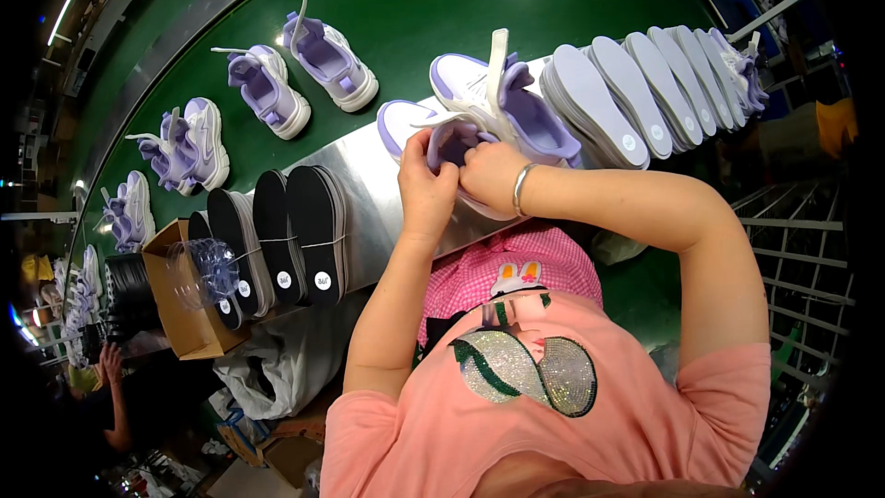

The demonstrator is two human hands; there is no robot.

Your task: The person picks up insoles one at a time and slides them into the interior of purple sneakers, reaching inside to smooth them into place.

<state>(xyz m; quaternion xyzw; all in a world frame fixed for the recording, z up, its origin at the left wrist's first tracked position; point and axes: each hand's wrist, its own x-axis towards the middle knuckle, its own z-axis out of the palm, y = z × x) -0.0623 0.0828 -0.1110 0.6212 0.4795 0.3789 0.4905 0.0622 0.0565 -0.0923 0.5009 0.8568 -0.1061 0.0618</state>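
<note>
A white and lavender sneaker (398,125) lies between my hands at the metal ledge, its toe pointing away from me. My left hand (427,186) grips the side of its opening, thumb and fingers closed at the collar. My right hand (494,175), with a bracelet at the wrist, has its fingers curled into the opening at the other side. Whatever those fingertips hold inside the shoe is hidden. Just beyond my right hand stands a second sneaker (544,122) of the same kind, its white strap sticking up.
Stacks of pale grey insoles (590,97) line the ledge (369,212) to the right. Bundled black insoles (313,221) stand at left, beside a cardboard box (189,314) holding clear plastic. More sneakers (332,65) sit on the green surface (415,0). Another person's hand (111,364) shows far left.
</note>
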